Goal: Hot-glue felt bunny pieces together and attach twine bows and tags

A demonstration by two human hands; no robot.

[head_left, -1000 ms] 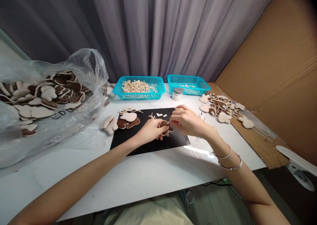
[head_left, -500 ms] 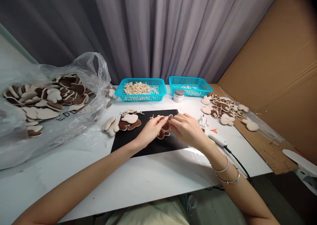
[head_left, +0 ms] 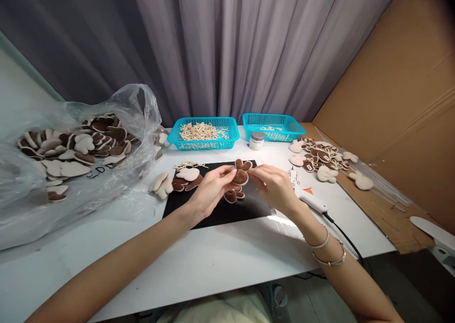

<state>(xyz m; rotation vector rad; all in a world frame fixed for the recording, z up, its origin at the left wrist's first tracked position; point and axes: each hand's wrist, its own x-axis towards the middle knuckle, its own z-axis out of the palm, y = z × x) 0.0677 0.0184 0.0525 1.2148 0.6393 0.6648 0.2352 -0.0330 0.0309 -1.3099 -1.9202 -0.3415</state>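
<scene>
Between my two hands is a brown bunny-shaped plush piece [head_left: 241, 177] with a cream edge, ears pointing up, held above the black mat [head_left: 213, 214]. My left hand [head_left: 213, 189] pinches its left side between thumb and fingers. My right hand [head_left: 275, 184] is closed, its thumb and fingertips at the piece's right edge. Just below, another brown plush piece [head_left: 231, 197] lies on the mat, partly covered by the held one. More brown and cream pieces [head_left: 187, 174] lie at the mat's left end, near a few cream string bows [head_left: 188, 164].
At left stands a clear plastic bag [head_left: 142, 124] of plush pieces. Behind are a blue basket [head_left: 204, 145] of bows, a second blue basket [head_left: 298, 129] and a jar [head_left: 256, 142]. A corded white glue gun [head_left: 313, 202] lies right, near a pile of bow-tied bunnies [head_left: 323, 156].
The held plush piece has turned more upright and now shows its brown face and ears. My right hand has shifted slightly right and down. The view has tilted slightly.
</scene>
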